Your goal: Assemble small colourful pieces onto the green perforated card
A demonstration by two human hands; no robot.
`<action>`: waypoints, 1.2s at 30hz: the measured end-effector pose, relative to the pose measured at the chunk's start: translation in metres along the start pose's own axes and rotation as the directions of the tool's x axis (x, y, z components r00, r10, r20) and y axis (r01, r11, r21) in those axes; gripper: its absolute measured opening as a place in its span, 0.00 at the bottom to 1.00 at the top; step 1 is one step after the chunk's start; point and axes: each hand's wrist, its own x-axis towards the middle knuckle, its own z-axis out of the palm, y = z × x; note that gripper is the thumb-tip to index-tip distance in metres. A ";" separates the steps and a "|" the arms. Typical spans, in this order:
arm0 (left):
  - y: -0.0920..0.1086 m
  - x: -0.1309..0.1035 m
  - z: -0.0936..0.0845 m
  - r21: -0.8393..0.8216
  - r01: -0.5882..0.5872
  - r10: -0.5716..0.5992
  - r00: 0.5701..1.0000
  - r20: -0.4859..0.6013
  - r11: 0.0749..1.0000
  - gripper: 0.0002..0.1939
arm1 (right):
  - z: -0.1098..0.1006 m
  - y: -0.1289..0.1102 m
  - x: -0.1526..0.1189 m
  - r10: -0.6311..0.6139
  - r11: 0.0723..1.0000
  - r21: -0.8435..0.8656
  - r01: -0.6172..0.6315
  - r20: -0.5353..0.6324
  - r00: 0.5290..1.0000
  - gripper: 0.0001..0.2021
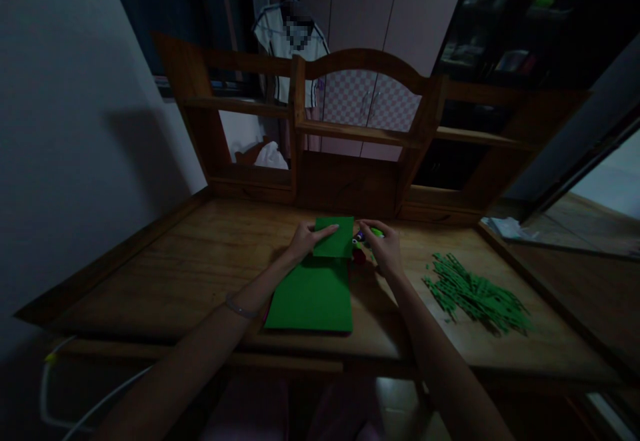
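Two hands were seen on the tabletop (175, 274): the left hand (305, 239) was laid flat, fingers extended, on the green paper (320, 281); the right hand (385, 249) was curled around a small marker (367, 234) just beside it.

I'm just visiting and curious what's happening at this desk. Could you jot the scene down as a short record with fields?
setting: wooden desk with a shelf unit at the back, dim light
left hand: fingers flat on a small green sheet
right hand: closed on a green tool, too dark to identify
under the small sheet: larger green sheet
between the hands: small coloured items, unclear
to the right: pile of thin green paper strips
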 end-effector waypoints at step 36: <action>0.000 -0.001 0.001 0.063 -0.034 0.033 0.999 0.020 0.997 0.20 | 0.007 0.003 -0.004 -0.076 0.992 -0.094 0.080 0.045 0.996 0.16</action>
